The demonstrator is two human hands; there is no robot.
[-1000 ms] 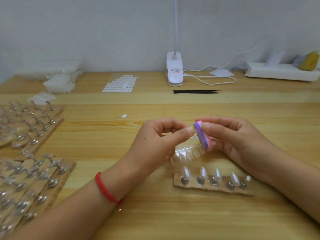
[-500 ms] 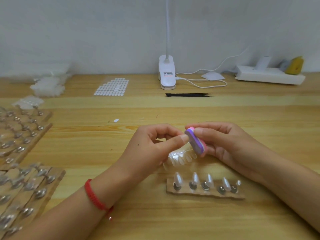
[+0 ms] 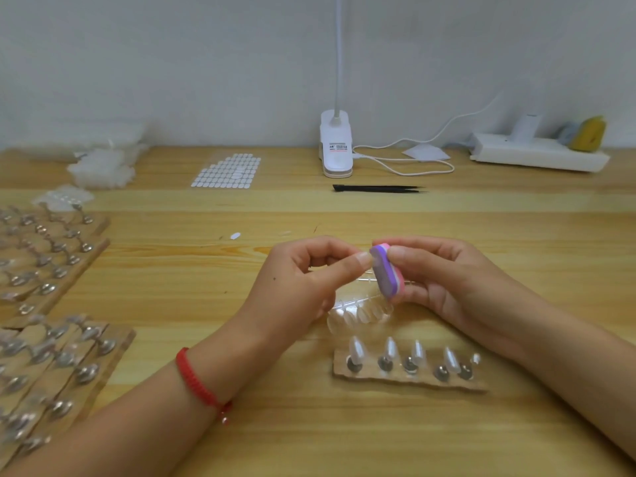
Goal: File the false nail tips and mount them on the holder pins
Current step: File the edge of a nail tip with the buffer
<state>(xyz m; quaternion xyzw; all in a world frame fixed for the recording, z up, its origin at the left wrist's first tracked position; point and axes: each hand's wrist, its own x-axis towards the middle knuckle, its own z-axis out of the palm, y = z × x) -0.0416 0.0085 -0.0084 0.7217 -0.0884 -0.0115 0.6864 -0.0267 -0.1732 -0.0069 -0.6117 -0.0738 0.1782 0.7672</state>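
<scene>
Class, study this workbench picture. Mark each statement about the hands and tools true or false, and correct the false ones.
1. The right hand holds a purple and pink file block. True.
2. The black tweezers are in the left hand. False: they lie on the table beyond both hands, near the lamp base.
3. The cardboard holder nearest the hands carries five pins. True.
4. The red bracelet is on the right wrist. False: it is on the left wrist.
5. The left hand lies flat on the table. False: it is raised, pinching what seems a clear nail tip against the file block.
</scene>
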